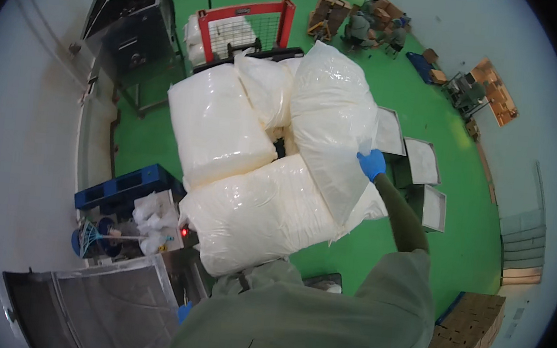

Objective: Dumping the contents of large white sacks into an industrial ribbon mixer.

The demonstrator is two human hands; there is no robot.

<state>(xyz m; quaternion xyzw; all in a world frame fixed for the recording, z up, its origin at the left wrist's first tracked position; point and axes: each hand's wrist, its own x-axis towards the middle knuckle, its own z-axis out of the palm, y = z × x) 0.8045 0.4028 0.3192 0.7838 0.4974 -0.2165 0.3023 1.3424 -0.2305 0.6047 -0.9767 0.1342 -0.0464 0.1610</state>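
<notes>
The left hand, blue-gloved (pixel 184 312), shows only as a sliver beside the torso; I cannot tell its grip. The right arm stretches forward and outward, its blue-gloved right hand (pixel 371 164) with fingers curled on the outer edge of a tall, bulging white plastic bag (pixel 332 105). That bag stands beside other glossy white plastic bags (pixel 219 125), before a red metal frame (pixel 286 26).

Right arm (pixel 403 216) outstretched ahead, its blue-gloved grip (pixel 372 165) curled; left grip (pixel 185 312) low, mostly hidden
</notes>
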